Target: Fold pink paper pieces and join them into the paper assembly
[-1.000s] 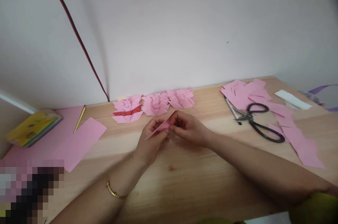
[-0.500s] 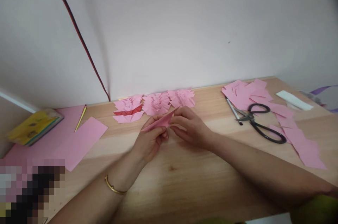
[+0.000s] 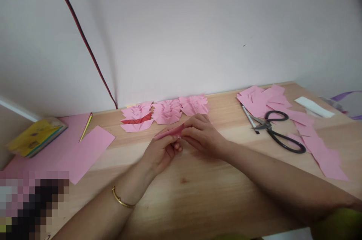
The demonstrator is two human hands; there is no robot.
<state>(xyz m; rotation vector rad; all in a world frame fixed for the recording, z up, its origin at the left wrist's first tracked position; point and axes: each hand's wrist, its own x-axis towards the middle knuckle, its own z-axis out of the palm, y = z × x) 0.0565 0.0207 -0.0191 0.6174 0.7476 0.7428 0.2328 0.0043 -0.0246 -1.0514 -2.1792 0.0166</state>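
Observation:
A small pink piece of paper [image 3: 170, 131], folded narrow, is held above the wooden table between both my hands. My left hand [image 3: 162, 150] pinches its near side with the thumb on top and fingers curled beneath. At the other end, my right hand [image 3: 200, 133] closes thumb and fingers on the paper, hiding that part. Just beyond my hands lie folded pink paper shapes [image 3: 166, 111] in stacked, pointed layers. One group on the left includes a red folded strip [image 3: 136, 119].
Black-handled scissors [image 3: 268, 126] and a white pen [image 3: 249, 117] lie right, beside scattered pink paper pieces [image 3: 319, 153] and a white strip [image 3: 313, 106]. On the left are pink sheets [image 3: 93, 149], a yellow pencil [image 3: 86, 126] and a yellow packet [image 3: 36, 136]. A wall stands behind.
My right hand has closed onto the pink paper. The paper's raised corner has come down, and it now looks narrower between my hands.

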